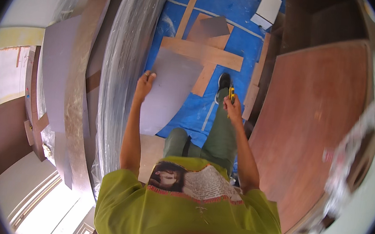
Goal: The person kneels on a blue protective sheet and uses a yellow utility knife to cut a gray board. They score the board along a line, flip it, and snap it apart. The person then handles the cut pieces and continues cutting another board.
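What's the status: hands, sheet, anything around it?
Left hand at left edge of grey sheet, grip unclear. Right hand closed on yellow-black utility knife. Brown boards on blue floor covering just beyond sheet.

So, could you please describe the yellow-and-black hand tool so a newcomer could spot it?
Find the bright blue floor sheet, then the black shoe over it. Just below that in view, the bare right hand grips the hand tool, its vivid yellow unlike the dark shoe and green trouser leg nearby.
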`<state>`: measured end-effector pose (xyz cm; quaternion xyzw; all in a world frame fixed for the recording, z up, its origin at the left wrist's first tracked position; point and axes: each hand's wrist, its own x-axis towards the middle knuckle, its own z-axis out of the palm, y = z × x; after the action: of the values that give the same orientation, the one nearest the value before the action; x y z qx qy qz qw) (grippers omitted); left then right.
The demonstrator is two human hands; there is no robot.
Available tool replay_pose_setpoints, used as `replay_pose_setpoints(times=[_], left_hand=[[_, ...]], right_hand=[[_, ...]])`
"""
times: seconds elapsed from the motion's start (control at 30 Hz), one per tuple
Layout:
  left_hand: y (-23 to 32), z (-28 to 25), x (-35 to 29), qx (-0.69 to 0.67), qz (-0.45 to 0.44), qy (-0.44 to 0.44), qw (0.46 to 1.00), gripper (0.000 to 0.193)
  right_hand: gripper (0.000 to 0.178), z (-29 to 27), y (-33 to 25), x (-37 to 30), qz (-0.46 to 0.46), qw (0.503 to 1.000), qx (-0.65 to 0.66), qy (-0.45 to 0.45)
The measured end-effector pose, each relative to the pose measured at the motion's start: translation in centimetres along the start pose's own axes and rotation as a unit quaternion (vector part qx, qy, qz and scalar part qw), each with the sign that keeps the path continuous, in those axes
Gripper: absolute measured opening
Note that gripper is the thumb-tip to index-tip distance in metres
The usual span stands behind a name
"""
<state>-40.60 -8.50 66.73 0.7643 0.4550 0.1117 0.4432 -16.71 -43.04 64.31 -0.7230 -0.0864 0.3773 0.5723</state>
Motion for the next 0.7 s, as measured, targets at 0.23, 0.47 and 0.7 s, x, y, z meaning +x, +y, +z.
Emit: replay_pose_setpoints(times=[0.23,0.47,0.7], left_hand=[[-6.0,17.3,11.8,0.032,-0.102,-0.141,0.984,0.046],[-12.0,29.5,23.1,0.074,-0.083,-0.192,0.975,0.048],[-20.4,40.8,38.0,0.021,0.019,-0.122,0.992,0.045]], right_hand=[[0.025,-7.6,3.2,23.7,0.044,0.997,-0.06,0.012],[0.026,-8.8,13.7,36.6,0.05,0.98,-0.192,-0.016],[0.027,-7.5,24.9,46.2,0.02,0.979,-0.196,-0.052]])
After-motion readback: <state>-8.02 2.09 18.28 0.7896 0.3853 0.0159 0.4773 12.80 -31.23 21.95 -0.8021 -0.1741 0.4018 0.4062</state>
